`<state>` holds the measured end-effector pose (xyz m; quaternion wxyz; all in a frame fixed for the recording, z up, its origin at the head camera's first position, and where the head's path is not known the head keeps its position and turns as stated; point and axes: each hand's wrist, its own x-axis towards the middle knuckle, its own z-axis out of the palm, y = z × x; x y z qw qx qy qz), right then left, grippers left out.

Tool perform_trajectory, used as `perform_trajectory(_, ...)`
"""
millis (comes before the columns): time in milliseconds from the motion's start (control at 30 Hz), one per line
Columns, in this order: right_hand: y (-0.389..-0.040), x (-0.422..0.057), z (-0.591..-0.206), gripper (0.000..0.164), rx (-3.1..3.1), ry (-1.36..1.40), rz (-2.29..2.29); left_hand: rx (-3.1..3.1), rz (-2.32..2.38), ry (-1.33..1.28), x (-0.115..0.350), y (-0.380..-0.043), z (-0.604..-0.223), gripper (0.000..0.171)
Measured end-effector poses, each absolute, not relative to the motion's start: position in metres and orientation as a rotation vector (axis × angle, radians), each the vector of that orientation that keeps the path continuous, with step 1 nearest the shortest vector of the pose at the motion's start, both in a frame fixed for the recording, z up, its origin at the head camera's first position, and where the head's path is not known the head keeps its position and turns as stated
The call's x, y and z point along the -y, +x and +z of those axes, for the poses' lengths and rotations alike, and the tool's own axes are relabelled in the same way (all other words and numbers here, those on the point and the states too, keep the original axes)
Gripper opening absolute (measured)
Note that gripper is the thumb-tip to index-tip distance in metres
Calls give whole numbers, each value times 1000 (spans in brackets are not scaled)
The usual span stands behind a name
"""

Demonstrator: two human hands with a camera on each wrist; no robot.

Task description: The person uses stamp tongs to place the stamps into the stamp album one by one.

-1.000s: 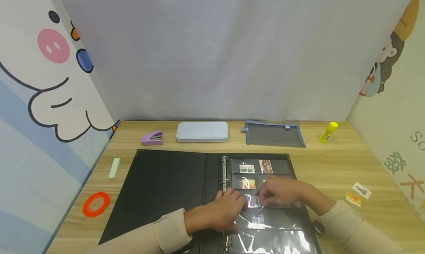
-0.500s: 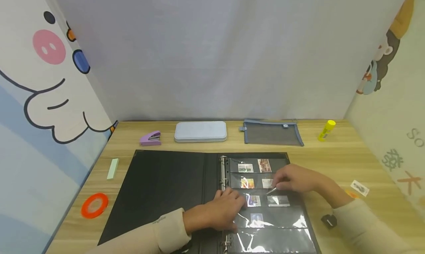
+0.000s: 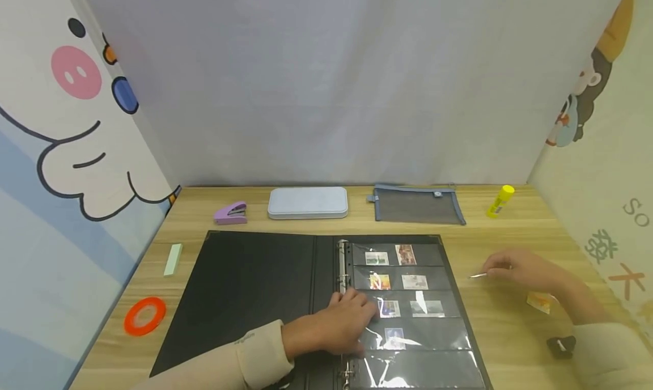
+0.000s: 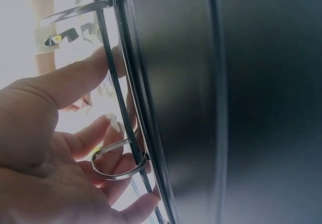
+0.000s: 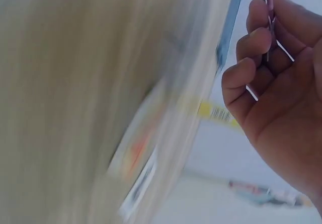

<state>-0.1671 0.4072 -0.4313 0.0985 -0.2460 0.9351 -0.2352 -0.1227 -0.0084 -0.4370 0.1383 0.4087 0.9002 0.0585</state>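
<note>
A black ring-binder album (image 3: 255, 293) lies spread flat, its right side a clear pocket page (image 3: 423, 367) with several stamps in its upper rows. My left hand (image 3: 342, 325) rests on the page's inner edge beside the metal rings; in the left wrist view its fingers lie around a ring (image 4: 118, 173). My right hand (image 3: 530, 275) is over the table right of the album. It pinches slim metal tweezers (image 3: 478, 275), tips pointing left, no stamp seen in them. Near its wrist lies an orange stamp (image 3: 539, 302); a white stamp (image 5: 138, 189) shows beside it in the right wrist view.
Along the back stand a purple stapler (image 3: 231, 213), a pale pencil case (image 3: 308, 203), a mesh zip pouch (image 3: 418, 204) and a yellow glue stick (image 3: 500, 201). At left are a green strip (image 3: 173, 259) and an orange tape roll (image 3: 145, 316). A small black object (image 3: 561, 346) lies right.
My right hand has moved with the tweezers from the pocket page out to the right, uncovering the stamps in the second and third rows. The left hand has stayed in place.
</note>
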Motion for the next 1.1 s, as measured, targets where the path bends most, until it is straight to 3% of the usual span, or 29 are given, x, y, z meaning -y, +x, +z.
perform_trajectory(400,-124,-492,-443,19,-2911,-619,-700,-2592,173,1196,8,-124,-440,58)
perform_trajectory(700,-107,-532,-457,15,-2928,-254,-419,-2584,183,1186,9,-125,-441,58)
perform_trajectory(1100,-102,-536,-451,18,-2836,-321,-461,-2602,174,1205,10,-124,-442,55)
